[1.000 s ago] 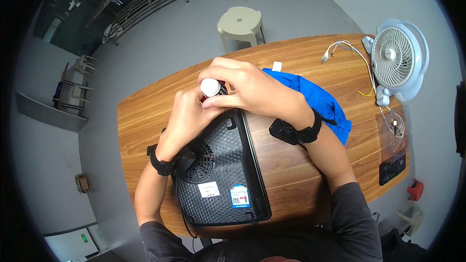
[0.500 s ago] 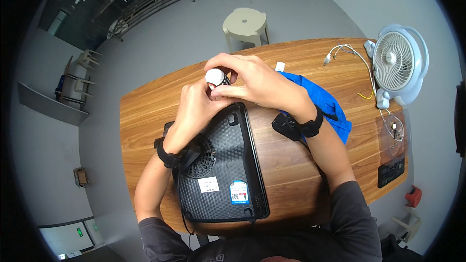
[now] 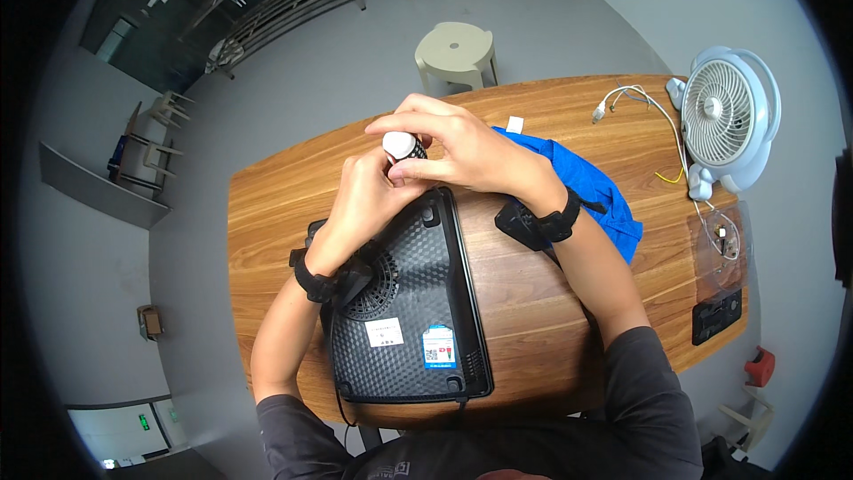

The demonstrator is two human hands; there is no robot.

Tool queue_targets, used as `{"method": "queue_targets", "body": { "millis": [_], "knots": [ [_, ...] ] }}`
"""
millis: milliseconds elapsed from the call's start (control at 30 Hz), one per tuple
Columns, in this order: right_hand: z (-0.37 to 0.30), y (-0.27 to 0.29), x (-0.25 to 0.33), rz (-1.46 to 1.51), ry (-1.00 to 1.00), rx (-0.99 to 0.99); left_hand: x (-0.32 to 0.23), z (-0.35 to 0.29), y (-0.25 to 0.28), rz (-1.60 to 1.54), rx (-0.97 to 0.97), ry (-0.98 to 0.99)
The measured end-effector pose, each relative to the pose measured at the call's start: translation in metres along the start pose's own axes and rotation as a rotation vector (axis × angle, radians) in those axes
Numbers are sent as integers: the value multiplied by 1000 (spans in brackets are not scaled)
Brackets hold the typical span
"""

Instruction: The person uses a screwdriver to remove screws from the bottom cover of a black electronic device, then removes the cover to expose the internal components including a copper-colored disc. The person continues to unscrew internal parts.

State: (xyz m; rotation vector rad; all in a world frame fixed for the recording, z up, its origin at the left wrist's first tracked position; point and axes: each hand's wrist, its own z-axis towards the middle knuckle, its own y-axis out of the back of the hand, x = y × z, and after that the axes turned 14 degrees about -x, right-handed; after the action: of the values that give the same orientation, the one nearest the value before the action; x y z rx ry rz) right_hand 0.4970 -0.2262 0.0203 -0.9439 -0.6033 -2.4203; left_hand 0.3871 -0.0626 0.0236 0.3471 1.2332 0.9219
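A small bottle with a white cap (image 3: 399,143) and a dark, patterned body stands upright between my hands above the table's far part. My left hand (image 3: 375,191) is closed around its lower body, which the fingers mostly hide. From the right, my right hand (image 3: 453,147) curls about it, thumb against the near side and index finger reaching past the cap. Below my hands lies a black laptop cooling pad (image 3: 409,289), with a round fan grille, a white label and a blue sticker on its textured surface.
A blue cloth bag (image 3: 591,182) lies beyond my right wrist. On the right of the wooden table (image 3: 551,338) stand a pale blue fan (image 3: 724,111), a white cable (image 3: 653,100), a clear plastic bag (image 3: 711,253) and a black box-like item (image 3: 716,316). A stool (image 3: 455,46) stands behind.
My right index finger has lifted and straightened a little off the cap's edge. Both hands still surround the bottle; the whole view has shifted slightly.
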Motion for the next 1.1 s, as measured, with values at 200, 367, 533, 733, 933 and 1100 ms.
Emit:
{"method": "queue_targets", "body": {
  "millis": [200, 367, 533, 733, 933, 1100],
  "knots": [
    [0, 9, 9, -129, 30, 58, 4, -6, -4, 29, -44, -62],
    [-2, 6, 10, -203, 43, 20, 1, -4, -5, -6, -67, -68],
    [-1, 9, 11, -406, 28, -22, -10, 4, -4, -23, 42, 11],
    [-2, 5, 0, -406, 65, -64, -2, 6, -7, -95, 64, -19],
    [-2, 6, -1, -426, 77, -68, -2, 5, -11, -190, 8, -53],
    [-1, 3, 3, -385, 51, -42, 4, 2, -8, -121, -15, 15]
  ]
}}
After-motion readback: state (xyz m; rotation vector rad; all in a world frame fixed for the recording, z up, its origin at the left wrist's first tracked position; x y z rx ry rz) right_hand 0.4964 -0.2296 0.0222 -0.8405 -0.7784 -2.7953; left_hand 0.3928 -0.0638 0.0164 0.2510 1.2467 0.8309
